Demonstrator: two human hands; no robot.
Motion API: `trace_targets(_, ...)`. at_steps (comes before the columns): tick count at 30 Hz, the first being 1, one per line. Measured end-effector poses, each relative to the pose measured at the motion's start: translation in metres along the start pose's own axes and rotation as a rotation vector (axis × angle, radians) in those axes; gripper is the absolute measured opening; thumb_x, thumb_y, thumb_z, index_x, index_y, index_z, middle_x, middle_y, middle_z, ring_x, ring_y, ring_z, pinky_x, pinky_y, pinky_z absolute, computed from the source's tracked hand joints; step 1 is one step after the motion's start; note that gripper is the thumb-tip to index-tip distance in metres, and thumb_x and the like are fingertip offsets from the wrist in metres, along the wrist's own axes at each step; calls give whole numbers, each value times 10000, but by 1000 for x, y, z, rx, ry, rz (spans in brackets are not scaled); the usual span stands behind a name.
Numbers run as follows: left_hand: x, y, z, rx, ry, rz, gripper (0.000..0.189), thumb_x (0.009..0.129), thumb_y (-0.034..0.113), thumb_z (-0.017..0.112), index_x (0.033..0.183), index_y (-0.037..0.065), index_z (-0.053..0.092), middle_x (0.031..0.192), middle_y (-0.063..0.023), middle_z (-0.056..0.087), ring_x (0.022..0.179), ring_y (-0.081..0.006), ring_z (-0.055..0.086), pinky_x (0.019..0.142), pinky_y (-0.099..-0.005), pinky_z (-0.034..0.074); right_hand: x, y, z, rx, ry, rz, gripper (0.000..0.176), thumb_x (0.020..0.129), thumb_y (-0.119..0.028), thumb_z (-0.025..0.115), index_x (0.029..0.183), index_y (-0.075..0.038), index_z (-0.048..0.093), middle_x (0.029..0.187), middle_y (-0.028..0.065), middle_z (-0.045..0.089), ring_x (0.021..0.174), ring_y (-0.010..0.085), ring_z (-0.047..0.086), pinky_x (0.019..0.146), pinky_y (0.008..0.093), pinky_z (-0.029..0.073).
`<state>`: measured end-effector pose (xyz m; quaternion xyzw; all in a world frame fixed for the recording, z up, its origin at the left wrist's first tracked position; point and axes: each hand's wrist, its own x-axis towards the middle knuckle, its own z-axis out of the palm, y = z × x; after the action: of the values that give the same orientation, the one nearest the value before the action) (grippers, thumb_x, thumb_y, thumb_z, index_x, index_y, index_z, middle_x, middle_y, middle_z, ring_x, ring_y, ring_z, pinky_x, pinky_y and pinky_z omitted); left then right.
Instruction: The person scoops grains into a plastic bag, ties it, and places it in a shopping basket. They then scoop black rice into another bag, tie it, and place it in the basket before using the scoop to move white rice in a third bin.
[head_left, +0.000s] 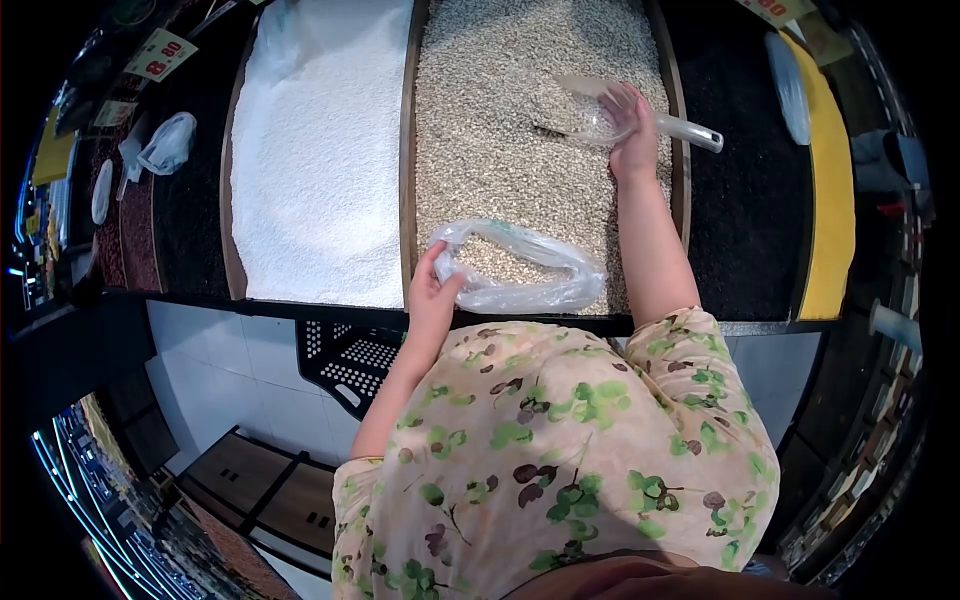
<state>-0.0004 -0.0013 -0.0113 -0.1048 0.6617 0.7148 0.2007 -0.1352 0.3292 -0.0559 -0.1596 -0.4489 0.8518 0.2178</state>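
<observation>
Left fingers [439,251] hold bag [500,295]; right fingers [629,101] at scoop [590,88], handle [690,131] crossing wooden divider [682,185].

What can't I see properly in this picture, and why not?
All in the head view:
- Part of the clear scoop: behind the right hand.
- One side of the black basket: behind the left arm.
- Feet: behind the leafy shirt.
- Left price sign's little writing: too small.
- Right price sign: cut off by the top edge.

There is one left hand [436,290], one right hand [634,135], one clear scoop [690,132], one open bag [520,297] and one black basket [372,362].
</observation>
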Motion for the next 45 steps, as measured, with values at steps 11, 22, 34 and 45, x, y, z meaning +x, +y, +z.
trace_targets(11,-2,-2,-1,44,7,25,521,818,-80,524,1313,-35,368,1249,-120,472,1083,-134,497,907,-251,412,3,-1,-12,92,-63,36,424,948,-325,311,1151,-18,520,1107,159,589,1072,327,527,990,444,330)
trace_targets(22,-4,-4,-3,20,-6,40,518,820,-83,515,1313,-41,362,1268,-126,453,1116,-144,477,931,-261,400,0,-6,-14,87,-133,43,449,925,-317,290,1077,-4,574,1032,160,630,1034,329,552,988,468,336)
trace_targets(34,-12,-7,-5,7,-23,61,530,820,-90,502,1324,-38,348,1294,-132,428,1154,-159,452,957,-271,381,-9,-23,-11,144,-210,78,448,905,-265,283,1081,42,557,1061,194,616,1038,351,551,983,471,364)
trace_targets(45,-21,3,4,-4,-35,71,581,797,-121,501,1344,-24,329,1342,-138,392,1165,-160,455,931,-265,410,-101,-55,-4,-23,-429,49,465,840,-337,467,1101,36,559,1103,233,599,1052,317,563,980,440,364)
